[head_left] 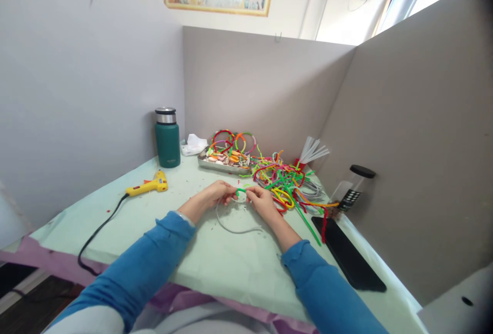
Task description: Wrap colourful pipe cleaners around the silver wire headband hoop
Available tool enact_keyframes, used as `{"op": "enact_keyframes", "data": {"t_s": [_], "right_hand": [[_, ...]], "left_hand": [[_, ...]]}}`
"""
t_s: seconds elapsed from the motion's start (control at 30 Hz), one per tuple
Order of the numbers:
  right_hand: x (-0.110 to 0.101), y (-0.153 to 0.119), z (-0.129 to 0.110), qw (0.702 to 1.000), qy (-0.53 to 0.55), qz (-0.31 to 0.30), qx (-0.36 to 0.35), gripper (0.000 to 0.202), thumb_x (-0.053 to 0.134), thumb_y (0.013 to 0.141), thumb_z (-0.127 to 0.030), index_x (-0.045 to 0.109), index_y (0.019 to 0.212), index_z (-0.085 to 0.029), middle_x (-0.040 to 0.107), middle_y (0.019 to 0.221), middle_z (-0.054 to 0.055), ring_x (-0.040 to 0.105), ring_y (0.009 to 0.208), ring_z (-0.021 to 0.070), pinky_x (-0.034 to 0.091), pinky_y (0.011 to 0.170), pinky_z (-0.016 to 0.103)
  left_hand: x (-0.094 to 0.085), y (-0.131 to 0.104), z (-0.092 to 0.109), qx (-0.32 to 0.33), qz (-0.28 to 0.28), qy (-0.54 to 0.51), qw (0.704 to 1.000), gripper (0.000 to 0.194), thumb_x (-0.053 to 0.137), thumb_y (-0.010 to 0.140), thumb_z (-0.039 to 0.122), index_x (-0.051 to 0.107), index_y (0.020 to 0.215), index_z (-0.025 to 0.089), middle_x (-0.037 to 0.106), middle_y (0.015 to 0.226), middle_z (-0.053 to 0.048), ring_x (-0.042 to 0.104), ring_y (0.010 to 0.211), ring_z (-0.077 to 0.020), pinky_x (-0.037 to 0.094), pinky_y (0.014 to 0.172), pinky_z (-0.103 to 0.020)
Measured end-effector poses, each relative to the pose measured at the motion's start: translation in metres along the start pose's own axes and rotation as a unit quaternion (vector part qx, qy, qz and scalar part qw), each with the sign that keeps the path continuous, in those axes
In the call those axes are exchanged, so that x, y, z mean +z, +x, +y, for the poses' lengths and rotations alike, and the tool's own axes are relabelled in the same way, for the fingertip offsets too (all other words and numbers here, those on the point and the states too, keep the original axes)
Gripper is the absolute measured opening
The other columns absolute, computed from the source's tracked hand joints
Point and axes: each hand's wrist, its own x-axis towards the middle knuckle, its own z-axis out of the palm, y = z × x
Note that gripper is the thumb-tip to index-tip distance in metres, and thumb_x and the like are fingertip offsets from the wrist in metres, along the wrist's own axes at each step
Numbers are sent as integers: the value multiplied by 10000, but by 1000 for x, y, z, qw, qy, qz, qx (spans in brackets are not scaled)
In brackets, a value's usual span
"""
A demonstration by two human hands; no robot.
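Note:
Over the middle of the table, my left hand (219,193) and my right hand (262,202) are both closed, fingertips pinching close together. A short green pipe cleaner (241,190) bridges the small gap between them. From the fingers of my left hand a thin grey cord (235,232) curves down and trails to the right on the tabletop. A pale ring-like curve shows just under the green piece; how it joins the cord is too small to tell. The fingers partly hide both pieces.
Tangled coloured pipe cleaners (283,177) lie beyond my right hand. Behind are a metal tray (223,166) of small pieces and coloured rings (223,139). Left stand a green bottle (168,144) and yellow glue gun (148,186); right, a black phone-like slab (348,254) and clear jar (352,190).

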Motion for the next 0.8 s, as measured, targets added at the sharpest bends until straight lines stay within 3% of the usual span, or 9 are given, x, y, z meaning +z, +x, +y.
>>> {"op": "enact_keyframes", "data": {"t_s": [0.17,0.3,0.37,0.47,0.57,0.8], "right_hand": [[0,1,1,1000,2,-3,1,188,581,721,-333,670,778,-176,580,541,-6,489,493,138,360,475,250],[-1,2,2,1000,5,3,2,181,580,723,-340,655,751,-177,576,535,-7,490,499,139,361,477,247],[-1,3,3,1000,4,0,1,178,580,722,-334,653,751,-175,574,534,-9,487,499,137,363,480,245],[-1,3,4,1000,-1,-11,-1,173,575,721,-322,655,745,-171,569,530,-12,473,489,129,360,480,243],[0,3,3,1000,2,-14,1,176,572,720,-325,658,752,-174,570,529,-13,475,487,130,356,476,242],[0,2,1,1000,8,-9,8,171,579,713,-324,657,758,-178,580,536,-10,481,484,132,353,463,242]], "left_hand": [[-3,2,-3,45,-15,88,995,267,616,738,372,594,682,112,484,444,16,423,392,-79,335,423,-218],[-3,0,-2,97,-16,188,977,201,589,719,282,596,846,126,483,459,50,423,403,-91,341,445,-216],[-2,-1,-1,126,16,267,955,193,561,715,229,606,875,131,485,469,56,418,414,-94,329,460,-216],[-1,-1,0,192,88,385,898,151,553,709,196,648,809,137,577,586,15,488,540,-114,346,535,-222],[-1,1,-1,237,115,450,853,148,562,723,209,683,781,146,647,705,-14,529,653,-133,360,610,-227],[-3,2,-3,249,126,479,833,188,579,749,254,712,848,165,682,755,-31,553,682,-148,366,630,-230]]}}
